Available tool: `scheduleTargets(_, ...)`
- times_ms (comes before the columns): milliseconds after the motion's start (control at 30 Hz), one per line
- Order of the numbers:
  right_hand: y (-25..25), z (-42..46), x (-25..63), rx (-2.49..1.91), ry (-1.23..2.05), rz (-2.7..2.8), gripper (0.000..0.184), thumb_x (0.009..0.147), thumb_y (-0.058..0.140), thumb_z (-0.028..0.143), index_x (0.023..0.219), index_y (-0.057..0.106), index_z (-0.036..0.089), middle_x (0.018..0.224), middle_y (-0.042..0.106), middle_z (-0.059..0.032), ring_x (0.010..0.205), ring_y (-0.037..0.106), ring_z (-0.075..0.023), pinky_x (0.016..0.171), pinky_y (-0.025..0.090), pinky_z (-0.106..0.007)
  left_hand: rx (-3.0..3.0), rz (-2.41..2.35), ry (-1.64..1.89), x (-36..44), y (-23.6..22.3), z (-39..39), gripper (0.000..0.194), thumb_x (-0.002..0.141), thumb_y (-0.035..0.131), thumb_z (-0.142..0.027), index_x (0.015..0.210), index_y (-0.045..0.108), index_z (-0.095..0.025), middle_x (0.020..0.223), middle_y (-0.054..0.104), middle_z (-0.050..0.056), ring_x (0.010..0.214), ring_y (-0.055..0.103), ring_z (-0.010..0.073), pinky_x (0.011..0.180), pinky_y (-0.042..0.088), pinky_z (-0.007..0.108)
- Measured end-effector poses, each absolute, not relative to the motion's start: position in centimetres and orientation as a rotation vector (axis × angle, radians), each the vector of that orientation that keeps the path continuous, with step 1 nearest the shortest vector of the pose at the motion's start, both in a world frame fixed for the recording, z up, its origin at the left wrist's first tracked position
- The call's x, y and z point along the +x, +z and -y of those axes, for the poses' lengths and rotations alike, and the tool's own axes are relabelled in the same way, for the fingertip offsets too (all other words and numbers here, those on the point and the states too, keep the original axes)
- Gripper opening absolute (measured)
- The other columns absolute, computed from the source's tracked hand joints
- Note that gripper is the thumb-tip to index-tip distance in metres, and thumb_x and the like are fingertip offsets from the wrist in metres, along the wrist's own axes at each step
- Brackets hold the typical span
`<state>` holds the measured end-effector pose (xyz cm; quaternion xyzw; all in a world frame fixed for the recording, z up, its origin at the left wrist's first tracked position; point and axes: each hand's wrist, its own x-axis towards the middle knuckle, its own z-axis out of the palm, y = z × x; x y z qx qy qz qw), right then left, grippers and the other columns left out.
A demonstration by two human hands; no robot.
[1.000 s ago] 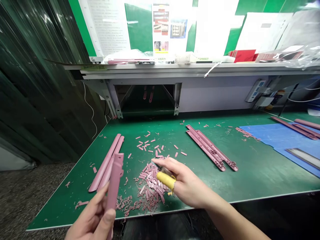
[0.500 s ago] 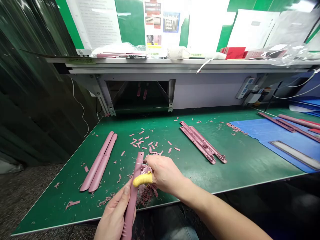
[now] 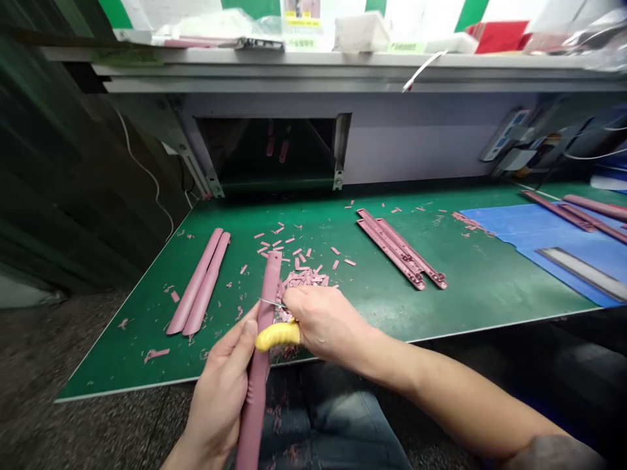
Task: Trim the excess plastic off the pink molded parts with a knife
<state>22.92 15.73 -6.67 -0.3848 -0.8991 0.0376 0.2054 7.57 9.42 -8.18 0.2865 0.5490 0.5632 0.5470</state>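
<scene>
I am gripping a long mauve plastic strip [image 3: 257, 385] upright in my left hand [image 3: 215, 391] at lower centre of the frame, presenting its edge to a small steel blade [image 3: 271, 303] pinched in my right hand [image 3: 326, 323], whose yellow rubber finger cot [image 3: 277, 336] is shielding it.

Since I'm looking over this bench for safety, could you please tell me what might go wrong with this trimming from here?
The small blade in the right hand points across the pink plastic strip toward the bare left thumb, so a slip could nick it. The yellow finger cover is on the right hand, not the left. A slip could also gouge the strip.
</scene>
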Motion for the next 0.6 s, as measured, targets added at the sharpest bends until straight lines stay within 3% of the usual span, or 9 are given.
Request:
scheduleTargets(67,-7.2,-14.3,22.5,-0.996,0.168,2.549,0.034,0.095,0.047,0.046,0.077,0.053,0.018,0.069,0.060,-0.0021,0.056,0.050,-0.0146,0.051,0.024,-0.028,0.623,-1.197,1.356,7.5,-7.9,-10.2,0.042,0.077,0.072,-0.044,0.114,0.069,-0.024,0.068,0.061,-0.003,0.051,0.049,0.0052,0.046,0.043,0.014)
scheduleTargets(233,-11.3,-8.7,20.6,-0.786,0.265,2.788,0.023,0.083,0.065,0.039,0.077,0.056,0.018,0.066,0.062,-0.0019,0.052,0.051,-0.0168,0.045,0.020,-0.029,0.594,-1.148,1.435,6.7,-6.4,-13.3,0.042,0.081,0.067,-0.044,0.119,0.065,-0.025,0.056,0.048,-0.007,0.038,0.037,0.0035,0.033,0.033,0.014)
scheduleTargets(367,-14.5,-6.4,20.5,-0.409,0.489,2.864,0.027,0.093,0.054,0.037,0.073,0.059,0.020,0.057,0.058,0.0025,0.044,0.045,-0.0120,0.039,0.021,-0.025,0.568,-1.151,1.483,5.5,-5.8,-14.9,0.035,0.084,0.063,-0.043,0.113,0.065,-0.024,0.055,0.043,-0.007,0.037,0.037,0.0040,0.032,0.032,0.015)
scheduleTargets(500,-12.1,-9.1,22.1,-0.651,0.703,2.371,0.031,0.097,0.045,0.038,0.111,0.060,0.015,0.076,0.065,-0.0038,0.064,0.056,-0.0142,0.058,0.042,-0.024,0.573,-1.168,1.488,5.2,-6.6,-14.6,0.033,0.082,0.066,-0.043,0.108,0.067,-0.023,0.055,0.046,-0.007,0.038,0.037,0.0037,0.033,0.034,0.014)
scheduleTargets(600,-9.8,-11.6,22.5,-0.838,0.677,2.016,0.031,0.093,0.054,0.031,0.118,0.060,0.014,0.084,0.068,-0.0053,0.071,0.059,-0.0150,0.068,0.044,-0.027,0.576,-1.173,1.475,5.7,-7.1,-14.1,0.034,0.078,0.070,-0.042,0.105,0.069,-0.021,0.054,0.047,-0.007,0.038,0.038,0.0039,0.034,0.033,0.014)
